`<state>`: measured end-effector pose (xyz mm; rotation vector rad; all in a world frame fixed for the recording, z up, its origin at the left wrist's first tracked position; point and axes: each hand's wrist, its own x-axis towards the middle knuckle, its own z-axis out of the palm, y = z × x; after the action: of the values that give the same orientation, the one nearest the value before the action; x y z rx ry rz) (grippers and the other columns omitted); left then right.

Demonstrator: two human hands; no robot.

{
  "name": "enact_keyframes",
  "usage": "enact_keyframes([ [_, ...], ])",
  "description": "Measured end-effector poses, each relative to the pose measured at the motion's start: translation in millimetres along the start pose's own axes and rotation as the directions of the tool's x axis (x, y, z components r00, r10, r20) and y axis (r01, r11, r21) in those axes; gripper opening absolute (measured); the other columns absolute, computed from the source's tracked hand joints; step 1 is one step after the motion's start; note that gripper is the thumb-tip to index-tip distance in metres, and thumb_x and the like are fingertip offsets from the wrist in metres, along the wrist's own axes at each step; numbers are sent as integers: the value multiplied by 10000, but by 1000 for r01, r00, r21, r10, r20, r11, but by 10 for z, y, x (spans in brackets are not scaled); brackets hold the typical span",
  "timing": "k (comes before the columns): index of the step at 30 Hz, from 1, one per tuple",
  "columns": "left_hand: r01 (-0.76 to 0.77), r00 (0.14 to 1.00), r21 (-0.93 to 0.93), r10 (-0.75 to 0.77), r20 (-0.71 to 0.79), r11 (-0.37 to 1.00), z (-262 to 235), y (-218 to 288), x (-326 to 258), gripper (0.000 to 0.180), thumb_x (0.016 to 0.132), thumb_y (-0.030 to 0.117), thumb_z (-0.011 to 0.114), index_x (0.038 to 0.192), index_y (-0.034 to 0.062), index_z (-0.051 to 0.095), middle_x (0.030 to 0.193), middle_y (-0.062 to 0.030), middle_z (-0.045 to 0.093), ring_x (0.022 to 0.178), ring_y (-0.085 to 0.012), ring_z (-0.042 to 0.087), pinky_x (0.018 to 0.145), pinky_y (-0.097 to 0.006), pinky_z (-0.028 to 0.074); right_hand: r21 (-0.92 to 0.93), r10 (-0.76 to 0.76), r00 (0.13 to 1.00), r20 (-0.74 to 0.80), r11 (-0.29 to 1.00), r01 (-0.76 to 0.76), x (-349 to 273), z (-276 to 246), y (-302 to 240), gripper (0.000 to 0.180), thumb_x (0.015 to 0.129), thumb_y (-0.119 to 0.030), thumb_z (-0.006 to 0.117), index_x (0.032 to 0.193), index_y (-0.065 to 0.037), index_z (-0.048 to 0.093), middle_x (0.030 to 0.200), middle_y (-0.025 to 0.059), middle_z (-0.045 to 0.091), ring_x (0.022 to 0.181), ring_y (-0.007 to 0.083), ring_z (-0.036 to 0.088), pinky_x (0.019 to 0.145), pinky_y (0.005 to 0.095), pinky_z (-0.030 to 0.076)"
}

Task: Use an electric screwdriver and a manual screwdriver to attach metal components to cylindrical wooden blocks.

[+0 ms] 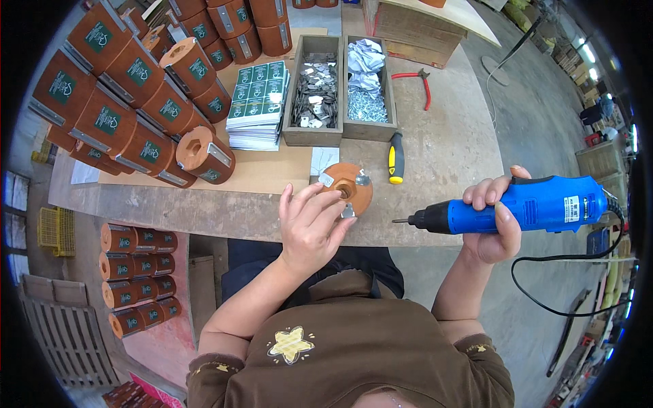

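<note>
Brown shirt nearest; right grip clamped around blue screwdriver; left grip palm-down, fingers apart, touching round brown piece.

Gripping in the right hand a blue-and-black corded electric screwdriver, with its bit aimed left, apart from the work. Reaching with the left hand over a round brown block with a central hole, near the front edge of the brown wooden table. Around the hole: three small silver metal tabs. Beyond: a grey wooden tray of small metal plates, just beside a second grey wooden tray of silver screws and crumpled white wrapping. Right of these: red-handled pliers; nearer, a yellow-and-black hand screwdriver. Left: stacked green-and-white cards, piled brown cylinders.
</note>
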<state>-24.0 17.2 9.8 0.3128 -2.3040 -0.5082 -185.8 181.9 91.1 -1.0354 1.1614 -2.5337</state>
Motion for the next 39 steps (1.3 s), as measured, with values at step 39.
enact_keyframes([
  [39, -161, 835, 243, 1, 551, 956, 1191, -807, 1860, 94, 706, 102, 603, 788, 70, 638, 835, -124, 634, 831, -280, 613, 695, -380, 492, -36, -62, 997, -44, 997, 61, 8, -127, -225, 543, 713, -83, 506, 1210, 11, 309, 783, 101, 503, 682, 188, 501, 663, 349, 446],
])
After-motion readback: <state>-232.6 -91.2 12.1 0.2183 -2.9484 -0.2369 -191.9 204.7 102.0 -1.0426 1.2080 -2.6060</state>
